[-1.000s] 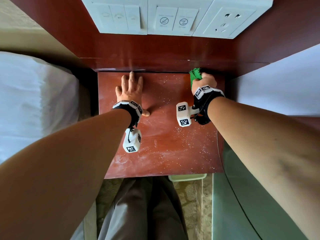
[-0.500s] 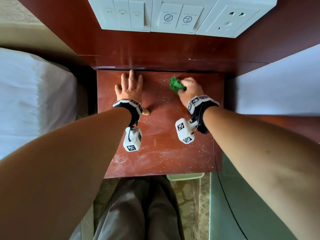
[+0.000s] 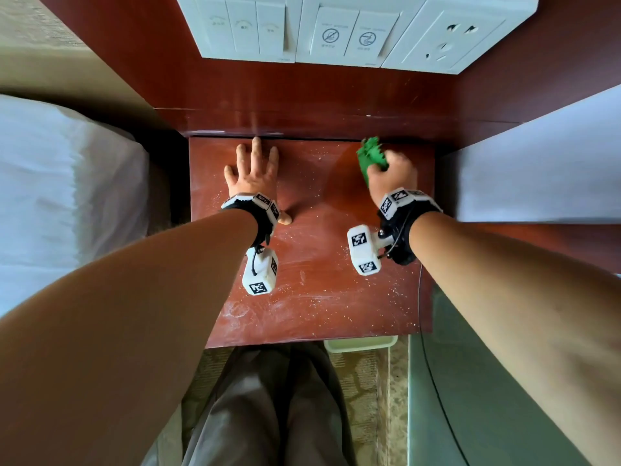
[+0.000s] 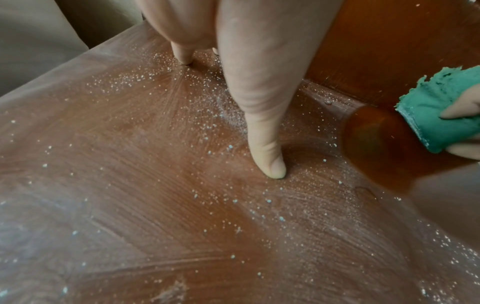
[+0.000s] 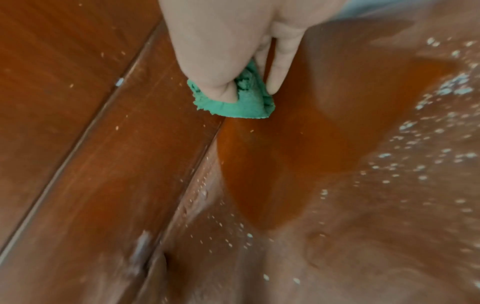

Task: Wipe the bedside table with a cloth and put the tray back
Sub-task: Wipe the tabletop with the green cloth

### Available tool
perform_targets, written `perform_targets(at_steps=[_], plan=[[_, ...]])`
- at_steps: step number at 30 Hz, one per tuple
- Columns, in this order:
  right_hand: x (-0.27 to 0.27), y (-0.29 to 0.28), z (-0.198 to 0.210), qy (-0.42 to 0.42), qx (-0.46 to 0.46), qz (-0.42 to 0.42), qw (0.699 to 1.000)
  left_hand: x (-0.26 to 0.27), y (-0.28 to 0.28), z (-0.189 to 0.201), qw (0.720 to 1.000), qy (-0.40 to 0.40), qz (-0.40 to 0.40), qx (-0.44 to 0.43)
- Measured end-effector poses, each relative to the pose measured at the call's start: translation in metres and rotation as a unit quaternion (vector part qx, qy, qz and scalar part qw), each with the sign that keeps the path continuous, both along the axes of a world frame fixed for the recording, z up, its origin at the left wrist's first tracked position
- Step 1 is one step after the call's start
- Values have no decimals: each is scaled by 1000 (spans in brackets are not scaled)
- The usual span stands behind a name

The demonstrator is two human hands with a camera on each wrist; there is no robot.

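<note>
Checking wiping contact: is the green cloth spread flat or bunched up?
Bunched: the green cloth is wadded inside the right hand, fingers curled round it.

The right hand point(image 3: 391, 173), gripping the bunched green cloth point(image 3: 369, 156), sits again near the back right of the reddish-brown wooden worktop point(image 3: 312, 297) — half a second ago it was nearer the middle, a second ago tight in the right rear corner. A darker, dust-free streak point(image 5: 272, 164) now trails from the cloth — wider than before.

Green cloth point(image 3: 369, 158) — reddish-brown bedside table point(image 3: 322, 297), white-speckled.
</note>
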State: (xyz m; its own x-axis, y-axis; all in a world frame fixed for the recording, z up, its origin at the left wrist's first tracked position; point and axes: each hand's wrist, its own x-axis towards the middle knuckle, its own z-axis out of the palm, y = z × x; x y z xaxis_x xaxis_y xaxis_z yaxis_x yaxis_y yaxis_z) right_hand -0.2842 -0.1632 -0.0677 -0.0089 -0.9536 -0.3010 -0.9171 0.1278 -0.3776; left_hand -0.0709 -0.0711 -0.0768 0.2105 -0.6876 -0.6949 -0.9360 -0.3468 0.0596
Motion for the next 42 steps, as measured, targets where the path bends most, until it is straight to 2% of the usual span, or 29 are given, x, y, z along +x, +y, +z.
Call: perform_targets(at_steps=[2,4,13,21,24,30,36,38,40,42], plan=[[2,-10,-1,14,-7,-60,998,0,0,0,1000,2,2,-2],[7,-16,-3,23,10,-84,996,0,0,0,1000,1,1,-4],[39,-9,-12,47,0,-20,999,1,0,-2,1000,7,7,-4],[39,-3,-21,1,-30,87,996,0,1,-3,1000,11,10,-2],[40,-2,-21,-24,-14,155,988,1,0,-3,1000,13,15,0],[34,22,-9,-24,28,278,960,1,-1,-2,1000,10,13,2],[19,47,-4,30,131,397,908,1,0,-1,1000,11,15,0],[20,47,-2,25,161,379,911,1,0,-1,1000,9,14,-1],[22,43,2,-13,152,295,943,1,0,-1,1000,10,16,-5],[25,33,7,-36,82,188,978,1,0,-1,1000,11,15,-8]])
